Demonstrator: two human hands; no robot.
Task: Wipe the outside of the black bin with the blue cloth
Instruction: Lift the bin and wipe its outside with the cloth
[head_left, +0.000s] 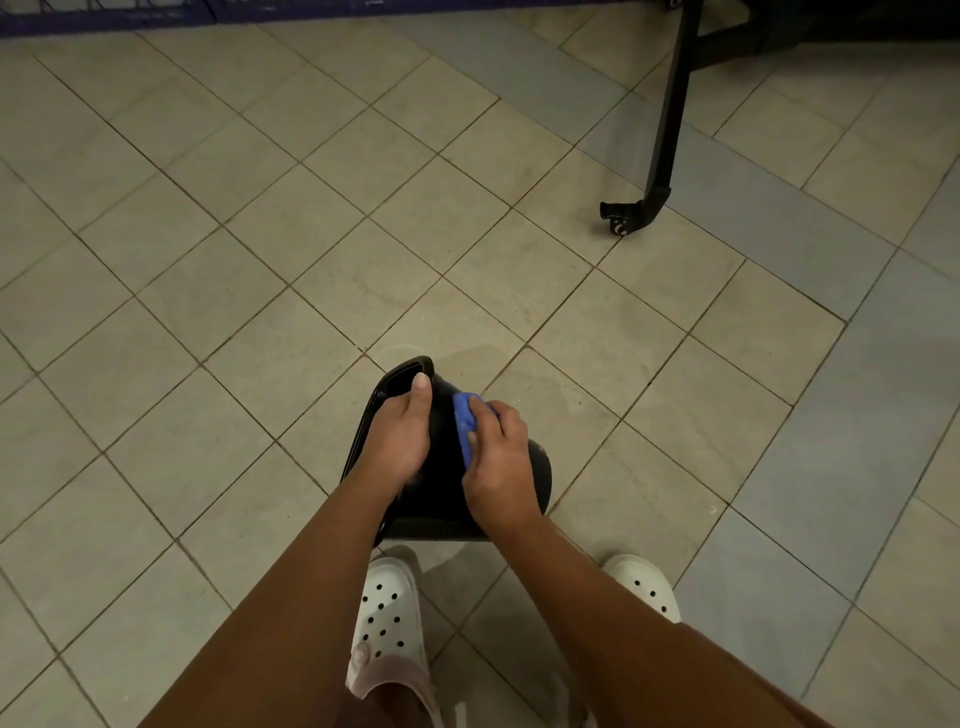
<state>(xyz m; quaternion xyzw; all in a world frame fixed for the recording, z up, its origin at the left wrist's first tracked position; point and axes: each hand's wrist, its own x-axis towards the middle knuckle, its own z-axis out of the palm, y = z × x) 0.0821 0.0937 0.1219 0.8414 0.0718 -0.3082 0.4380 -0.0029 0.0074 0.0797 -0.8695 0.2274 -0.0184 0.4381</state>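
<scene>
Left hand grips the rim of the black bin, thumb along its outer wall. Right hand holds the blue cloth, curled fingers pressing it against that wall. Bin is tilted over the tiled floor, just ahead of white clogs.

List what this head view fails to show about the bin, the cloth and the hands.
All in the head view:
1. The black bin: its inside and far side do not show, and dirt cannot be told on the dark wall.
2. The blue cloth: mostly covered by the right hand.
3. The left hand: fingertips hidden over the bin's rim.
4. The black stand: cut off by the top edge.
</scene>
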